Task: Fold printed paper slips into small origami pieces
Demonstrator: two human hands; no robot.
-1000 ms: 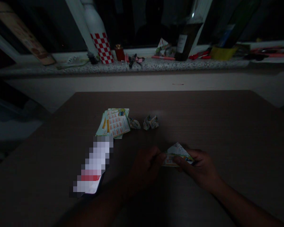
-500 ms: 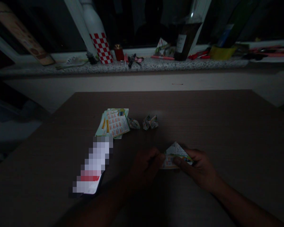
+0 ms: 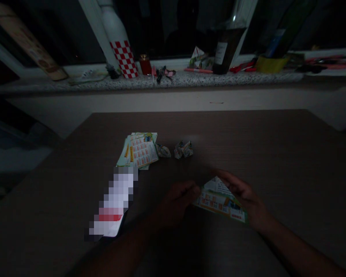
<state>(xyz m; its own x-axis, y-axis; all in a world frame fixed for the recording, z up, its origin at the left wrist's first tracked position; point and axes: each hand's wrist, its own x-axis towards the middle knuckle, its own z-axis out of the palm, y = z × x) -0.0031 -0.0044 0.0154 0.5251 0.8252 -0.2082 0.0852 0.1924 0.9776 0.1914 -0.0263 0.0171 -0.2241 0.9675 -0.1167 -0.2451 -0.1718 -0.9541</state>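
Observation:
A printed paper slip point(image 3: 219, 202), with a folded triangular point at its top edge, is held low over the table in front of me. My left hand point(image 3: 180, 198) is closed, pinching the slip's left corner between thumb and fingers. At the other end, my right hand point(image 3: 245, 198) has its fingers stretched out along the slip's right side, with the paper lying against the palm; its thumb is hard to make out. A stack of similar printed slips point(image 3: 142, 152) lies further back to the left. Beside it are a small folded paper piece point(image 3: 163, 151) and another folded paper shape point(image 3: 183, 149).
A phone point(image 3: 115, 204) with a blurred-out screen lies left of my hands on the dark wooden table point(image 3: 248, 142). Behind the table, a granite sill point(image 3: 173, 81) carries a checkered bottle point(image 3: 123, 57), a dark bottle point(image 3: 222, 52) and a yellow container point(image 3: 271, 64).
My right thumb has come off the front of the slip and the fingers have straightened. More of the slip's right end shows, tilted down to the right. My left hand keeps its pinch.

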